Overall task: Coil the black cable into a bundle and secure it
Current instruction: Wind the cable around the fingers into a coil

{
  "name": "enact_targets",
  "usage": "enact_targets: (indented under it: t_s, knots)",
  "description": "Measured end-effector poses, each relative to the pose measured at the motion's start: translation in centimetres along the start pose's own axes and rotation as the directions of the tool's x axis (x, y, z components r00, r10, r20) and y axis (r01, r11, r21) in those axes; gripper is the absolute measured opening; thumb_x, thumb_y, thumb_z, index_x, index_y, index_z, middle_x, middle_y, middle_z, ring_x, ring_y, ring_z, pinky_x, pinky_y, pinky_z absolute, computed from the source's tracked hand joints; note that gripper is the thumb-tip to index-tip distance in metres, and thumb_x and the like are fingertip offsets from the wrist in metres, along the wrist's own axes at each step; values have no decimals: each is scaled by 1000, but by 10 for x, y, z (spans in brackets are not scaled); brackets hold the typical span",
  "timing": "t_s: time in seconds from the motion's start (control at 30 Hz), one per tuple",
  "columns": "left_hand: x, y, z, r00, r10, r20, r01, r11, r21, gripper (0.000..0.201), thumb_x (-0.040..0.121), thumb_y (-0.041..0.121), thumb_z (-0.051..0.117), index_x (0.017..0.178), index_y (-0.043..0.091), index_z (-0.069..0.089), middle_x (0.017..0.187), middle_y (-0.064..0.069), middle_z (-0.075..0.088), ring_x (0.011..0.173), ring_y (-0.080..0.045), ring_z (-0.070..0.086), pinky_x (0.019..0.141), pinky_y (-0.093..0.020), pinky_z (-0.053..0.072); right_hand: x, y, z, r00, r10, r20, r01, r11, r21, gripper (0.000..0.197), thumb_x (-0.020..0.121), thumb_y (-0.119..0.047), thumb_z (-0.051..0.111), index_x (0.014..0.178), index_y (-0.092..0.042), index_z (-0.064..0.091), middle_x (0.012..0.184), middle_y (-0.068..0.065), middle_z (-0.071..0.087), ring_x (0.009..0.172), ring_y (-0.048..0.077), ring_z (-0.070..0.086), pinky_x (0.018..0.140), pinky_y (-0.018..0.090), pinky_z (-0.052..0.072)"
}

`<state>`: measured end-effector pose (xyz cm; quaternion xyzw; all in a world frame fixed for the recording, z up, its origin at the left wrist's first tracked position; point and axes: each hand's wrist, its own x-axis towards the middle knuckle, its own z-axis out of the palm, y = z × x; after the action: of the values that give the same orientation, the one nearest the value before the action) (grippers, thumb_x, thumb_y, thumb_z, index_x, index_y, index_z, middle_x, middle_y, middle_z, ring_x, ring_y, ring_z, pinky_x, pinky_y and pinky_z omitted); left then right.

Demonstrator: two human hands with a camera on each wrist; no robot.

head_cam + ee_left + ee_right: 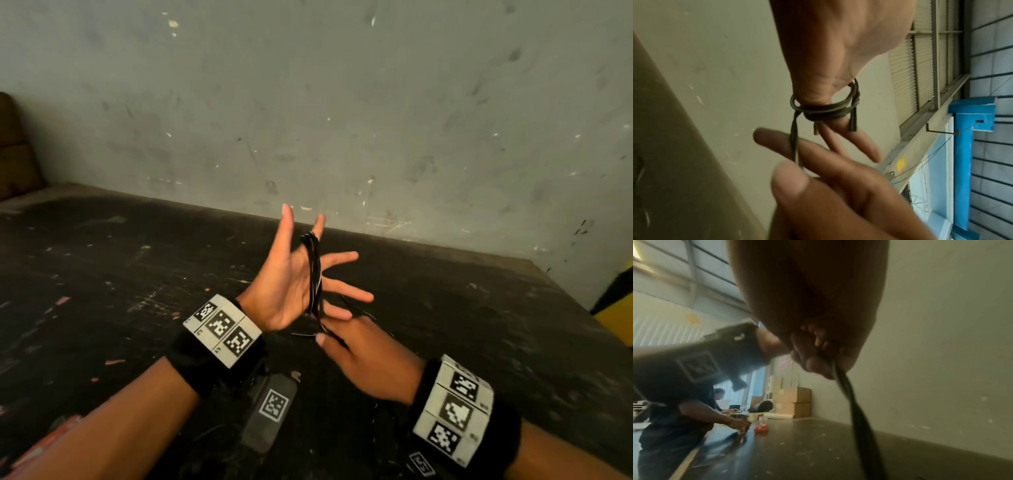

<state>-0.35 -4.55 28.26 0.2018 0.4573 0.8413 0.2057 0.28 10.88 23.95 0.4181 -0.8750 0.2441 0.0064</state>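
Grey, scuffed wall stands behind a dark tabletop (137, 260) marked with paint spots. Above it the left hand (287, 284) is raised with its fingers spread, and the black cable (314, 274) is looped several times around them, from the index finger down to the palm edge. The right hand (363, 353) pinches the free strand between thumb and fingers, just below the coil. By judgement the coiling is well along; the tail must still be wound around the bundle and tucked to secure it. Only the left wrist view shows the turns crossing tight on one finger and two short cut ends hanging. Only the right wrist view shows the strand running down from the pinching grip.
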Motion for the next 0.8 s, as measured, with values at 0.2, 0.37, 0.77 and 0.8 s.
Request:
enact_targets:
  t_s: [0.2,0.37,0.77,0.8]
  knots:
    - [-4,-11,-12,994,-28,-103,47,982,185,84,65,83,17,142,55,2,149,-13,36,103,-43,64,63,-47,59,-14,-24,-22,983,-8,186,19,998,-58,16,95,-26,48,98,-17,60,79,-5,62,72,8,59,68,31,47]
    - [-8,-20,-17,990,-69,-127,103,953,286,80,65,80,12,141,56,6,141,-7,44,105,-39,64,79,-59,54,-14,-29,-60,973,18,231,19,987,-157,17,92,-27,53,88,-18,67,59,-14,50,52,-1,50,57,15,33]
    - [-13,-23,-4,987,-137,-81,158,903,399,103,47,93,39,140,59,8,144,-7,41,110,-42,60,73,-50,58,-12,-40,-78,961,-22,277,66,987,-149,17,90,-25,56,84,-17,69,58,-15,55,53,5,52,53,16,35]
    - [-14,-25,-2,986,-158,-60,168,898,408,103,48,92,39,140,58,8,141,-6,45,110,-41,60,73,-50,58,-11,-41,-82,961,-14,275,61,985,-161,16,90,-26,58,81,-17,69,57,-13,55,52,5,52,52,15,35]
